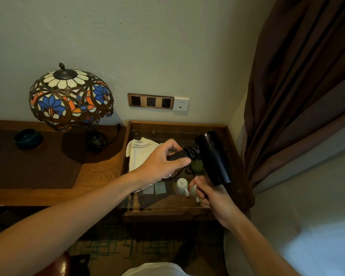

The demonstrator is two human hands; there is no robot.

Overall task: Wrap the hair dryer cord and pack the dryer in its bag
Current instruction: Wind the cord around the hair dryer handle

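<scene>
Hair dryer [212, 157], black, is held in the air above the glass top of a small wooden side table [232, 140] in the corner of the room. Its handle points to the left, and the left hand [163, 162] is clenched around this handle, with the thumb lying along the front. Several turns of the black cord [191, 151] are wound around the handle just beside the body of the dryer. The right hand [206, 193] is lower and nearer to the camera; it is closed on something dark, but I cannot tell if this is the cord or its plug. A cream cloth bag [139, 154] with printed text lies behind the left hand, on the glass, and part of it is hidden by the hand. Two white cups [182, 186] and two small pale sachets [154, 188] are seen under the glass. On the left stands the bench [100, 170], which carries a stained-glass lamp [71, 98] and a dark teal bowl [28, 138]. A row of wall sockets [150, 101] is on the wall above the side table, and a brown curtain [299, 86] hangs on the right.
</scene>
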